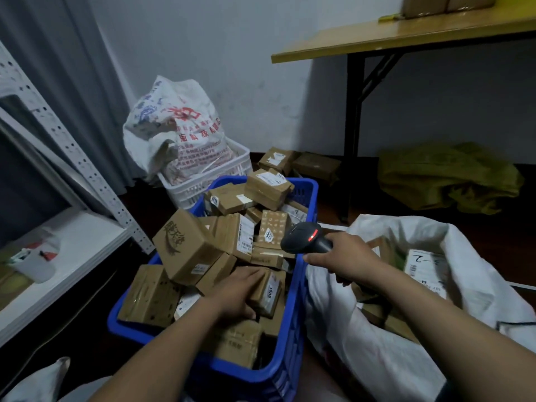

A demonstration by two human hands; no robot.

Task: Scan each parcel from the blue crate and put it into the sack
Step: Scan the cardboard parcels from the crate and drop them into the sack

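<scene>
**Inspector:** State of the grips at inspection?

**Clerk:** The left grip point(237, 288) was closed over the parcel marked 1205 point(268, 294), thumb on its near side, inside the blue crate point(293, 329). The right grip point(348, 262) was wrapped round the scanner point(307, 239), red light lit, just right of that parcel.

**Inspector:** The sack?

**Clerk:** The sack point(377, 358) lay open beneath the right grip, with parcels already inside.

**Inspector:** Hazards?

**Clerk:** A tilted box point(185, 248) leaned just left of the left grip. In my judgement, pulling 1205 free could topple it. Other labels crowded near the scanner's head, so a wrong code might be read. Beyond both grips, a white basket point(203, 184) held a printed bag.
</scene>
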